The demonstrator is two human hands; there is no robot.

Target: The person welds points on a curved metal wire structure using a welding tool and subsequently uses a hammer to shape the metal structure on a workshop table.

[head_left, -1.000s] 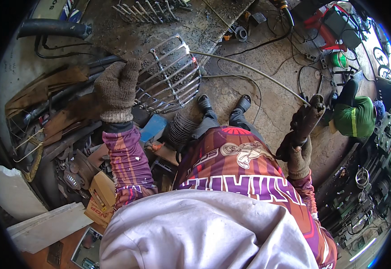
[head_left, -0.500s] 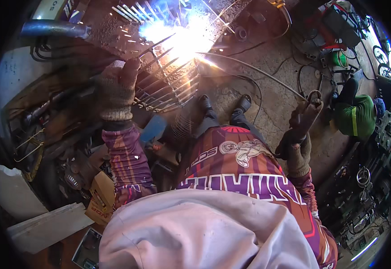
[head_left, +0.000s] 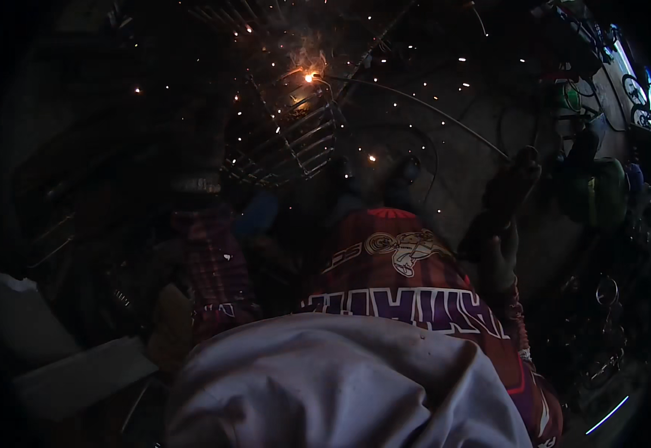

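Note:
A long, bowed welding electrode point(head_left: 430, 107) reaches left from the electrode holder point(head_left: 517, 175), which my gloved right hand point(head_left: 493, 235) grips. At its far end, a small orange glow point(head_left: 309, 78) burns at the top of a metal bar grille point(head_left: 287, 142), and sparks fly all round it. My gloved left hand point(head_left: 200, 166) is beside the grille's left edge. It is almost lost in the dark; only its pale cuff shows clearly, so its fingers and any hold on the grille are hidden.
Pale boards point(head_left: 86, 377) lie at the lower left. A blue piece point(head_left: 257, 213) is below the grille, near my feet point(head_left: 404, 172). At the right are a green rounded shape point(head_left: 602, 190) with a yellow stripe and a bicycle point(head_left: 634, 91). A cable curves across the floor.
The dazzling white-blue arc has dwindled to a small orange glow with scattered sparks. The whole view has turned dark. Both arms and the grille stay in nearly the same places.

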